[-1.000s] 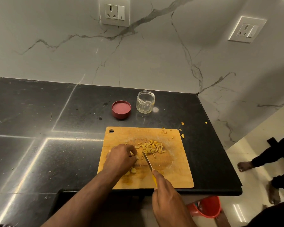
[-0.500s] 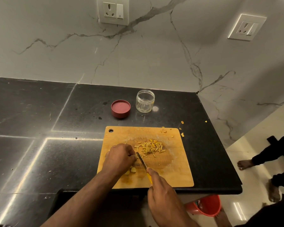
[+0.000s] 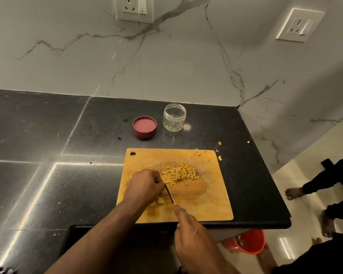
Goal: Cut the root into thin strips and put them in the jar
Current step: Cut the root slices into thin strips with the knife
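Root point(image 3: 160, 200) pieces, pale yellow, lie on the wooden cutting board point(image 3: 210, 202), partly hidden under the left hand point(image 3: 145, 185). That hand is curled over them with knuckles raised, seemingly so that the piece is pinned and the fingertips are kept clear of the blade; exactly what is pinched beneath cannot be made out. Touching the knuckles on their right side, the knife point(image 3: 169, 193) is set with its blade angled away toward the far edge of the board, apparently guided along the knuckles for a thin cut. The yellow handle is wrapped by the right hand point(image 3: 188, 232), its forefinger laid along the top, judged to steady the blade. Further right on the board, a heap of cut strips point(image 3: 180, 175) is gathered, none yet moved to the jar point(image 3: 174, 117), which stands open and seemingly empty beyond the board, with a red lid point(image 3: 144, 126) just beside it on the left. A few stray bits point(image 3: 219, 158) are scattered on the black counter point(image 3: 48, 135) past the board's far right corner. Nothing is seen between heap and jar.
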The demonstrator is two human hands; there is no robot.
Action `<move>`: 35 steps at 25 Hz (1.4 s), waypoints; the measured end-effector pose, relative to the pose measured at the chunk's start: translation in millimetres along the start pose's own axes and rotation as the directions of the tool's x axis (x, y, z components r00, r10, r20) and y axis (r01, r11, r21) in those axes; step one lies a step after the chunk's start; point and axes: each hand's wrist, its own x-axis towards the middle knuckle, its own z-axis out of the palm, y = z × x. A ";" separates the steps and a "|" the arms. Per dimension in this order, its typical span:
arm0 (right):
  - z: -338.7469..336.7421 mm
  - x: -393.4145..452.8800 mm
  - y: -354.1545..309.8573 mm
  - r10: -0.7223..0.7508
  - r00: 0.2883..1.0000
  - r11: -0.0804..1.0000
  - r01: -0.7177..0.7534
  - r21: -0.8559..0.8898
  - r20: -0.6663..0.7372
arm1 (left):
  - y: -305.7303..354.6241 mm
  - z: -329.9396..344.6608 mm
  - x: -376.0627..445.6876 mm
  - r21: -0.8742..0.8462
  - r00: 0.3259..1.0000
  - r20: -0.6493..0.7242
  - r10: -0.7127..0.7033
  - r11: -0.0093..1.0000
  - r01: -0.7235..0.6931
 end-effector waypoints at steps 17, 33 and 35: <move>-2.6 9.1 -1.9 -0.016 1.000 1.000 0.016 0.004 -0.020 | -4.7 1.1 0.2 -0.055 1.000 -0.005 -0.021 0.998 0.020; -0.3 -9.3 11.5 0.030 0.998 0.998 -0.028 0.051 -0.053 | -4.3 -3.8 2.1 -0.098 0.998 0.042 -0.045 0.994 0.049; -4.4 -8.8 12.2 0.033 0.997 0.998 -0.028 0.064 -0.073 | -5.5 -5.9 2.4 -0.101 0.997 0.063 -0.042 0.994 0.049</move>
